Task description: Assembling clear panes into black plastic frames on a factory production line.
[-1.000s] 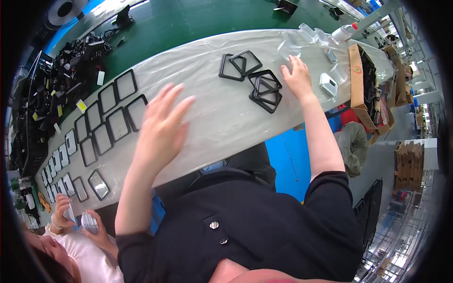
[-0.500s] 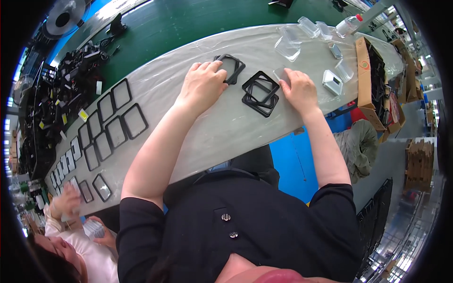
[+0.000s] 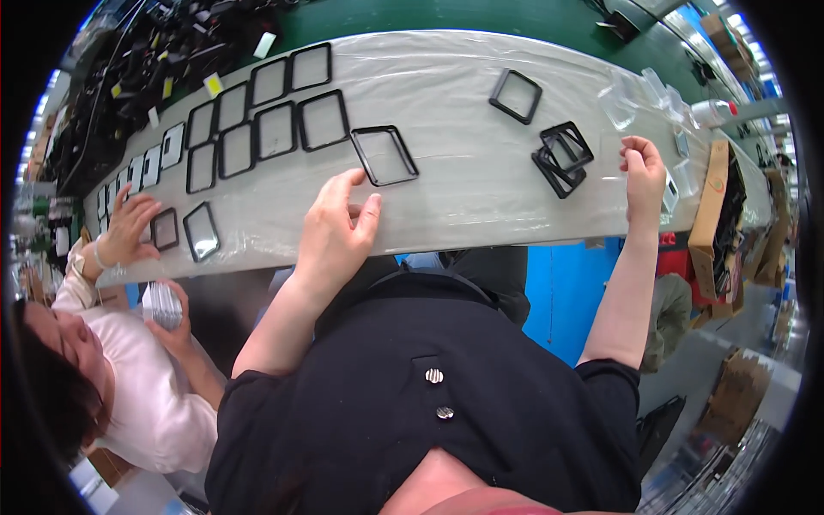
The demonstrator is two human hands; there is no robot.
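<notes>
My left hand [image 3: 337,225] has its thumb and fingers apart, just on the near side of a black rectangular frame [image 3: 415,168]. That frame is tilted slightly beside the right end of the rows; whether a fingertip touches it I cannot tell. My right hand [image 3: 643,176] is curled above the table's right part, pinching what looks like a thin clear sheet [image 3: 610,156]. Left of it, several black frames [image 3: 560,176] lie overlapped in a small pile. Another black frame [image 3: 538,96] lies alone farther back.
Rows of black frames [image 3: 299,129] cover the table's left part. A co-worker's hand [image 3: 129,227] reaches in there; their other hand holds a stack of pale pieces [image 3: 161,306]. Clear trays [image 3: 614,107], a bottle [image 3: 714,112] and a cardboard box [image 3: 710,199] stand at the right.
My left hand has moved left and nearer me from two overlapping frames; one now lies by the rows, the other stays behind. My right hand has moved right, away from the pile.
</notes>
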